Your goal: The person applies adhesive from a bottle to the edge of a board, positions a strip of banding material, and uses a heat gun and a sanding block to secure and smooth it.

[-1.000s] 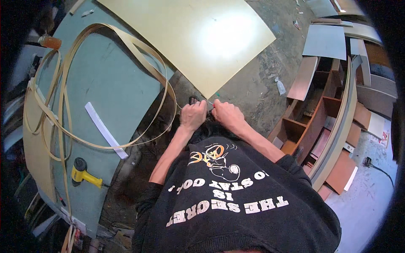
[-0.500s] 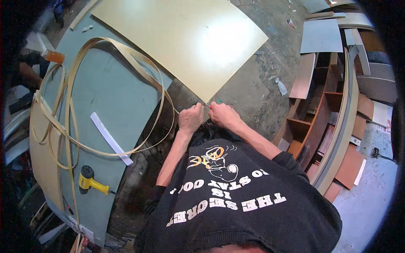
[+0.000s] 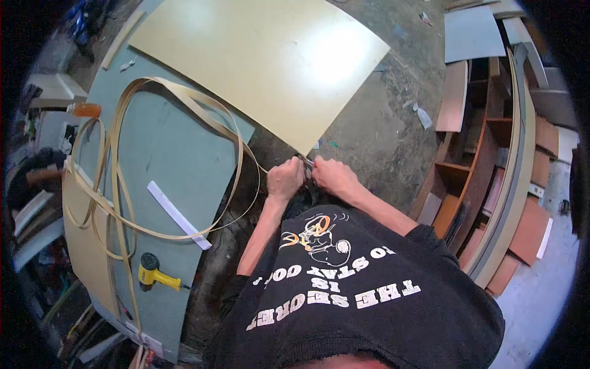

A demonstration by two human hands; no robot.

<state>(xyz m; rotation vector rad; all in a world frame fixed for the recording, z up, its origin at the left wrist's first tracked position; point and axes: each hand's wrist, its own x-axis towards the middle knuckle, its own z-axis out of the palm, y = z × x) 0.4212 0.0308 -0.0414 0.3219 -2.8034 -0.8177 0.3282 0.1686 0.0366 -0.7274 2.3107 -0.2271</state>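
Head view, left to right: a yellow heat gun (image 3: 152, 275) and a white flat strip (image 3: 178, 214) lie on the grey-green board (image 3: 160, 147), under loops of pale beige edge banding (image 3: 123, 178). Our left hand (image 3: 284, 179) and right hand (image 3: 329, 175) meet at the near corner of the large cream laminate sheet (image 3: 258, 61), fingers pressed together, pinching the banding end there, seemingly to keep it aligned. Beyond lie a dusty concrete floor (image 3: 381, 135) and brown wooden shelving (image 3: 473, 172).
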